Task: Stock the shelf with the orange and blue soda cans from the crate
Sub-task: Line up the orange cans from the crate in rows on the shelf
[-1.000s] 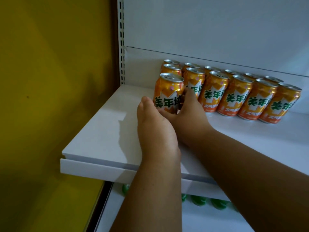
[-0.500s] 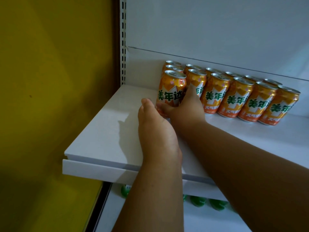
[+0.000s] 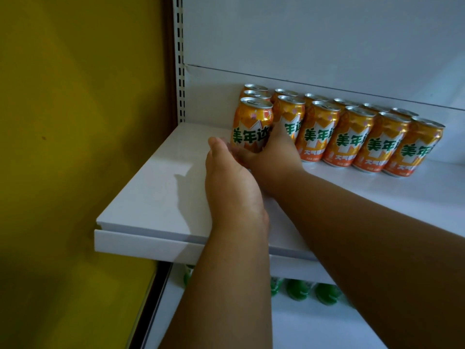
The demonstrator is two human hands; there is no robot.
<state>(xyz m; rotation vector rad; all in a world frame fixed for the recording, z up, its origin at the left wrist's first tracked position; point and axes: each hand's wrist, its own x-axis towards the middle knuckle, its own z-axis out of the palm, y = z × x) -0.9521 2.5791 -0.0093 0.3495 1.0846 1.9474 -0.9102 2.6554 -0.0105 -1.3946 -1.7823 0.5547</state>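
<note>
Head view: your right hand (image 3: 273,157) gripped the front orange can (image 3: 252,124); left hand (image 3: 232,187) lay flat beside it. Risk: a nudge could topple neighbouring cans (image 3: 352,137).

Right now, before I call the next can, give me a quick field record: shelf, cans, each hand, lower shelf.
shelf: white shelf, left part bare
cans: orange cans upright in rows at the back wall; no blue cans in view
front-left can: front-left can upright at the left end, held between both hands
left hand: left hand against the can's left side
right hand: right hand wrapped round its lower right side
lower shelf: green bottles, partly hidden
</note>
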